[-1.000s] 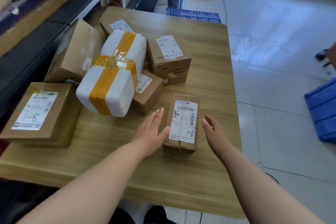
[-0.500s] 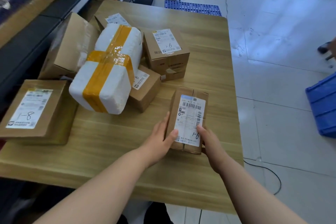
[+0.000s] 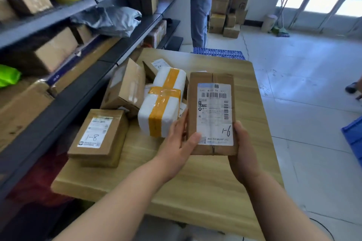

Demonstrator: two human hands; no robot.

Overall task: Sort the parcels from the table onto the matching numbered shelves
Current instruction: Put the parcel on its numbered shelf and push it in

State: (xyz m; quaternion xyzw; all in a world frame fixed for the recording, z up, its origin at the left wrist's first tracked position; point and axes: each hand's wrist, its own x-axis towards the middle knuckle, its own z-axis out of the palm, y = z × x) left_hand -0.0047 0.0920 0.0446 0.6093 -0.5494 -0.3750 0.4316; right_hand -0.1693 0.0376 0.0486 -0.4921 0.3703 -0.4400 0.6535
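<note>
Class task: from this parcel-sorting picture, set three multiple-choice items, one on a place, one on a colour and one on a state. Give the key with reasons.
1. Where does the box marked 1-8 lie?
A. On the near left part of the table
B. On the floor
C. In a blue crate

2. What colour is the tape round the white parcel?
A. Green
B. Orange-yellow
C. Black

3. What is the state of the box marked 1-6?
A. Flat on the table, untouched
B. Torn open
C. Held above the table by the left hand and right hand

Key: 1 A, it rests on the wood at the table's left edge. 2 B, crossed orange-yellow bands wrap the parcel. 3 C, each hand grips one long side of the box.
</note>
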